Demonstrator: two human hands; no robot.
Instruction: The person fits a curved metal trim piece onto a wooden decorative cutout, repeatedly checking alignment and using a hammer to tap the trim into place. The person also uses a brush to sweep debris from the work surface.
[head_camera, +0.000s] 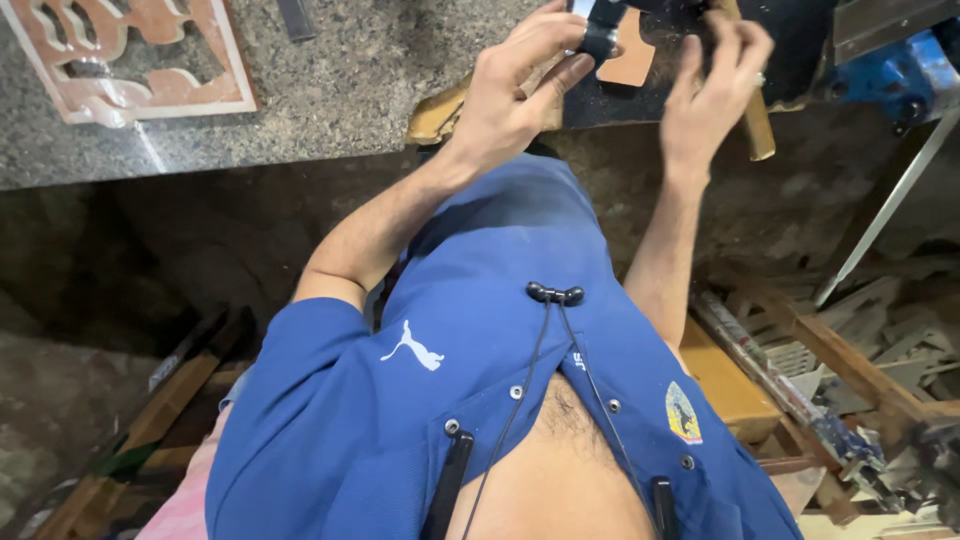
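the left hand (515, 95) pinches a small black part (598, 38) above the granite table (330, 95) edge; the right hand (705, 100), fingers spread and blurred, hovers beside it. fitting seems underway; next needs steadying.
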